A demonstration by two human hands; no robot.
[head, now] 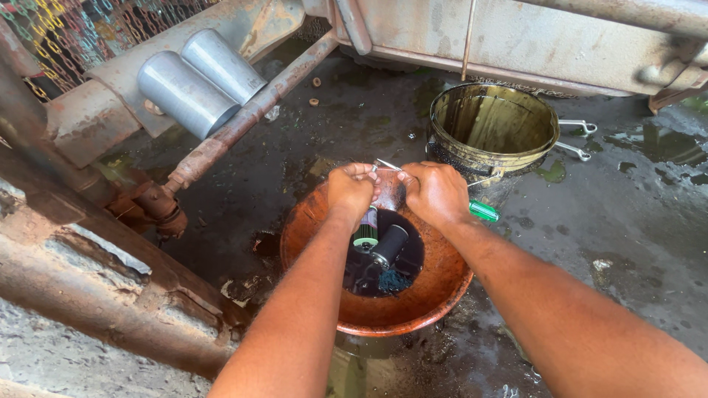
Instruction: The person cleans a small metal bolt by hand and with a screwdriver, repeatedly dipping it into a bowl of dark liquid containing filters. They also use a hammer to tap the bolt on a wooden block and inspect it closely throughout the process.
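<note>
While both hands meet over the far rim of the orange basin (442, 291), the thing they work on sits squarely between them: a small clear part, wet and blurred, at about 12 o'clock on the basin; I can't tell exactly what it is. Left hand (352, 190) is curled tight on its left side, right hand (436, 193) curled tight on its right, knuckles up, thumbs toward each other. Both are equally near; neither has to reach.

A thin metal tool (386, 163) pokes out between the hands, long axis running roughly 10 to 4 o'clock. A green-handled screwdriver (484, 211) sticks out from under the right hand toward 4 o'clock; whether that hand grips it or it rests on the rim, can't tell.

Forearms come in from 6 and 5 o'clock, converging, wrists bent slightly down.

Directly below the hands, inside the basin: a green-capped cylinder (366, 230) upright-ish, a black cylinder (389, 245) tilted beside it, touching or nearly so.

Oily bucket (493, 125) at 1 o'clock from the hands, two wrenches (577, 138) just past it. Two grey filter canisters (200, 79) well apart at 10 o'clock. Floor (619, 221) wet with oil.
</note>
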